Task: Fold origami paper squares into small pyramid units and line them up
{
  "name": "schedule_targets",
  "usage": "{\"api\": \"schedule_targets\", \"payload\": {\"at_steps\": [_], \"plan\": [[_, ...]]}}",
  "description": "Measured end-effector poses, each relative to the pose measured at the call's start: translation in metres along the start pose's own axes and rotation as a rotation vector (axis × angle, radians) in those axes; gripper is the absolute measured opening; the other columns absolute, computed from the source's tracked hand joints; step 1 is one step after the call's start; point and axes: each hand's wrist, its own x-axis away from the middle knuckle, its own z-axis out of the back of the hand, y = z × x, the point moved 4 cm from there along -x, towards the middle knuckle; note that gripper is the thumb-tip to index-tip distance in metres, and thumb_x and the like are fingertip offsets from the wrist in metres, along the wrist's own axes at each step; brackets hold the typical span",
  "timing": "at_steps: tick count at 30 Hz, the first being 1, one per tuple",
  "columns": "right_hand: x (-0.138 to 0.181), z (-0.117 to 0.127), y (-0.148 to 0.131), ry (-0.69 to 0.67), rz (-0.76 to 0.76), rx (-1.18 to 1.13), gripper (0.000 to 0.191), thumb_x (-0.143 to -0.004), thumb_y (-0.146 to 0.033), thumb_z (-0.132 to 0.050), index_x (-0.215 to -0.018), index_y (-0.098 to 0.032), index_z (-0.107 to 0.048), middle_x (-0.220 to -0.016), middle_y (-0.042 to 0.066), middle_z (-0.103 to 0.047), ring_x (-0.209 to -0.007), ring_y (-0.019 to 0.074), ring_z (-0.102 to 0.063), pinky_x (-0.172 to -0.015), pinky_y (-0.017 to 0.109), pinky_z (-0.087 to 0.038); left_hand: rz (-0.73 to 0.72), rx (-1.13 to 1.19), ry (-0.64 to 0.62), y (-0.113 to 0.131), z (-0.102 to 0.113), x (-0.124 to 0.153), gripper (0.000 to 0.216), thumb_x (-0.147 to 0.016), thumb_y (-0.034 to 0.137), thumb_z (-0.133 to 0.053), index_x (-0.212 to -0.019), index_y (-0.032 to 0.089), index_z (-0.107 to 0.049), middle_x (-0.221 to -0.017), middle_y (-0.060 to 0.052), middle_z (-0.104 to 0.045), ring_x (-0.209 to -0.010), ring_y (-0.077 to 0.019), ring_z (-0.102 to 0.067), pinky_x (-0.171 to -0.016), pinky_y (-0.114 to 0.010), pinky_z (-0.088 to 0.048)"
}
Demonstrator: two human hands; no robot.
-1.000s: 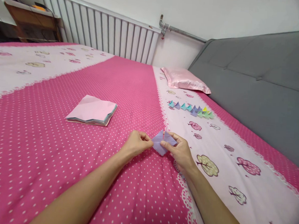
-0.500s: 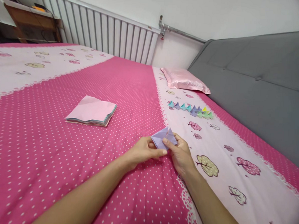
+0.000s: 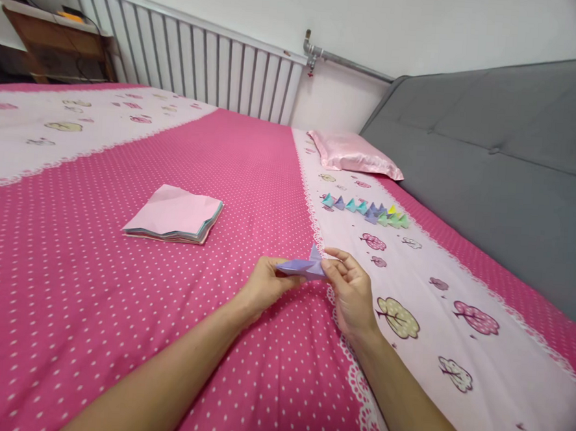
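Note:
A partly folded lilac paper piece (image 3: 300, 266) hangs just above the pink dotted bedspread (image 3: 93, 281), seen almost edge-on with one flap standing up. My left hand (image 3: 263, 285) pinches its left side between thumb and fingers. My right hand (image 3: 352, 292) pinches its right end, fingers curled. A stack of coloured paper squares (image 3: 173, 214), pink sheet on top, lies to the left. Farther off on the pale strip stands a row of several small folded paper shapes (image 3: 365, 210) in blue, purple, green and yellow.
A shiny pink pillow (image 3: 353, 156) lies at the head of the bed beside the grey padded headboard (image 3: 491, 163). A white radiator (image 3: 200, 60) runs along the far wall. A wooden desk (image 3: 54, 42) stands at the far left.
The lilac paper has turned from lying flat and open to nearly edge-on. My left hand slid back to its left side and my right fingers lifted to its right tip.

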Motion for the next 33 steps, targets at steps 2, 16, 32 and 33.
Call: {"api": "schedule_targets", "payload": {"at_steps": [2, 16, 32, 33], "plan": [[0.000, 0.000, -0.001, 0.011, 0.036, 0.015, 0.022, -0.072, -0.027, -0.066, -0.092, -0.023, -0.061, -0.071, -0.003, -0.062, -0.066, 0.0098, -0.056, -0.067, 0.023, -0.044, -0.014, -0.015, 0.015, 0.001, 0.001, 0.000, 0.017, -0.060, 0.021, -0.071, -0.075, 0.013, -0.072, -0.075, -0.004, -0.070, -0.063, -0.0131, -0.057, -0.069, -0.026, -0.045], [0.007, -0.010, -0.026, -0.172, 0.557, 0.715, 0.024, -0.078, -0.027, -0.060, -0.101, -0.028, -0.066, -0.105, 0.005, -0.061, -0.098, 0.0207, -0.055, -0.089, 0.039, -0.043, -0.024, 0.179, 0.041, 0.002, 0.003, -0.002, 0.027, -0.058, 0.019, -0.074, -0.083, 0.010, -0.069, -0.082, -0.009, -0.071, -0.074, -0.0150, -0.063, -0.077, -0.029, -0.047], [0.006, -0.009, -0.018, -0.258, 0.442, 0.573, 0.018, -0.081, -0.025, -0.056, -0.092, -0.030, -0.070, -0.088, 0.002, -0.070, -0.082, 0.0198, -0.063, -0.078, 0.036, -0.049, -0.125, -0.024, 0.153, 0.014, 0.009, -0.002, 0.026, -0.049, 0.024, -0.079, -0.071, 0.013, -0.068, -0.068, -0.003, -0.067, -0.064, -0.0143, -0.061, -0.066, -0.026, -0.048], [0.006, -0.009, -0.018, -0.263, 0.437, 0.576, 0.018, -0.081, -0.025, -0.056, -0.092, -0.030, -0.070, -0.087, 0.002, -0.070, -0.082, 0.0199, -0.063, -0.077, 0.036, -0.049, -0.141, -0.039, 0.135, 0.016, 0.009, -0.002, 0.024, -0.050, 0.025, -0.078, -0.070, 0.013, -0.069, -0.068, -0.003, -0.067, -0.064, -0.0141, -0.060, -0.066, -0.026, -0.048]]}}
